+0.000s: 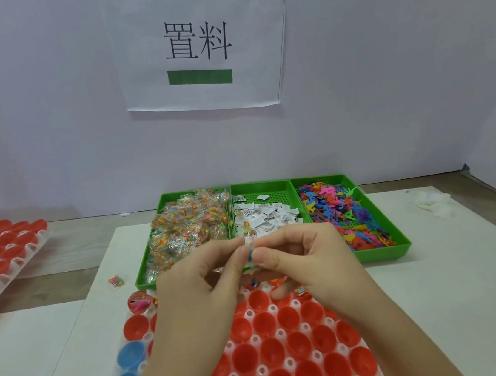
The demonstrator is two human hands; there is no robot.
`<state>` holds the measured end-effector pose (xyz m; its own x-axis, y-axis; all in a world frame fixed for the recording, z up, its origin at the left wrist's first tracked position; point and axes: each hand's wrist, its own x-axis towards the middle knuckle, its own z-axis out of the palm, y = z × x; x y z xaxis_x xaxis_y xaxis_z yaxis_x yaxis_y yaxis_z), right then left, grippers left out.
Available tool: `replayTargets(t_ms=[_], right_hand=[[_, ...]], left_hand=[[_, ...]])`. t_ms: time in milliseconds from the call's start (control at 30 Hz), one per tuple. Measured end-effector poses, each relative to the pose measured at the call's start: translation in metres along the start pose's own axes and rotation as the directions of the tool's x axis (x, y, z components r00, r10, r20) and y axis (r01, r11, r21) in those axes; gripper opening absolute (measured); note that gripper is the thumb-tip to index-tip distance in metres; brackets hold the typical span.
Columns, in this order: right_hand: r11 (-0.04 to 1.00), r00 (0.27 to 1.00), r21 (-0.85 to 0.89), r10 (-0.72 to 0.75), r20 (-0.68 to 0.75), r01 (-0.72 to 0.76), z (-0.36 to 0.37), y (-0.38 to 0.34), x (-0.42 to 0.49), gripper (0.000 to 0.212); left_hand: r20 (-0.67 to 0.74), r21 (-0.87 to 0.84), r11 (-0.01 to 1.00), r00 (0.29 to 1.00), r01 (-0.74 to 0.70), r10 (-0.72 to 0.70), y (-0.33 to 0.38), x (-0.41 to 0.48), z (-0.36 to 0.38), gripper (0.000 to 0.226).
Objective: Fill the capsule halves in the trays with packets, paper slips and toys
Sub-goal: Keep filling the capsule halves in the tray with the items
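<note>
Nearest you, the capsule halves [271,352] in the white tray [289,362] look mostly empty, so aim for an open cup in the far row. Your left hand [196,284] and right hand [305,262] both pinch one packet [249,247] at the fingertips just above that row. It stands roughly upright, long axis up-down, so I'd tip it flat before letting go. The green bins [380,254] sit just beyond.

Red capsule halves [273,350] below left hand [195,275], blue capsule halves [131,355] to its left, tray [288,363] white. Beyond it green bins [373,255]: clear packets [189,226] speckled multicolour, slips [267,216] white with black print, toys [346,207] pink, blue, orange, purple.
</note>
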<state>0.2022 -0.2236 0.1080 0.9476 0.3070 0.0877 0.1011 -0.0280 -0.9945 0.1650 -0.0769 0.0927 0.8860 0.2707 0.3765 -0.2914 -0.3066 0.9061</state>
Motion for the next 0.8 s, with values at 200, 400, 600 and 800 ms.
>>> replayTargets(t_ms=[200, 400, 600, 800], right_hand=[[0.979, 0.965, -0.2, -0.086, -0.248, 0.036, -0.065, -0.012, 0.002, 0.011], [0.676, 0.989, -0.724, 0.125, -0.076, -0.14, -0.098, 0.009, 0.026, 0.004], [0.419, 0.976, -0.908, 0.193, 0.103, 0.013, -0.084, 0.016, 0.046, 0.011], [0.244, 0.957, -0.968, 0.262, 0.126, 0.06, -0.074, 0.016, 0.057, 0.018]], left_hand=[[-0.05, 0.19, 0.982, 0.999, 0.007, 0.003, -0.002, -0.001, -0.04, 0.017], [-0.039, 0.094, 0.994, 0.998, 0.059, -0.055, 0.028, 0.013, -0.061, 0.011], [0.074, -0.136, 0.961, 0.97, 0.24, -0.231, 0.035, 0.027, -0.048, 0.047], [0.09, -0.205, 0.951, 0.972, 0.233, -0.219, 0.03, 0.031, -0.057, 0.032]])
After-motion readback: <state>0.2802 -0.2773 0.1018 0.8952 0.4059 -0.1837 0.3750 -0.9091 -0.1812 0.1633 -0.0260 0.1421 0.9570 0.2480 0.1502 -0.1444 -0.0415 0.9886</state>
